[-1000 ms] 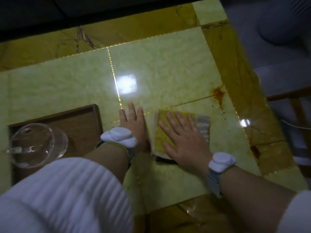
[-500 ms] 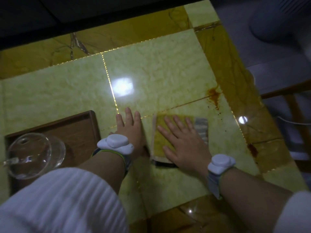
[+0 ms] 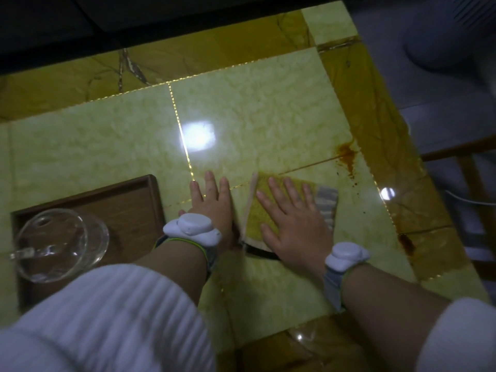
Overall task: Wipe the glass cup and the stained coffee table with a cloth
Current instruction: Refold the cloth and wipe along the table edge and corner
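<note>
A yellow cloth with a grey striped edge lies flat on the glossy yellow-green coffee table. My right hand presses on it with fingers spread. My left hand rests flat on the bare table just left of the cloth and holds nothing. A brown stain with small splatters sits beyond the cloth to the right, apart from it. A second dark stain marks the amber border at the right. The clear glass cup with a handle stands in a wooden tray at the left.
The table's right edge runs diagonally, with grey floor and a wooden chair leg beyond it. A dark sofa edge lies behind the table. My white sleeves fill the lower corners of the view.
Both hands and the cloth stay in about the same place on the table. Only the view shifts slightly.
</note>
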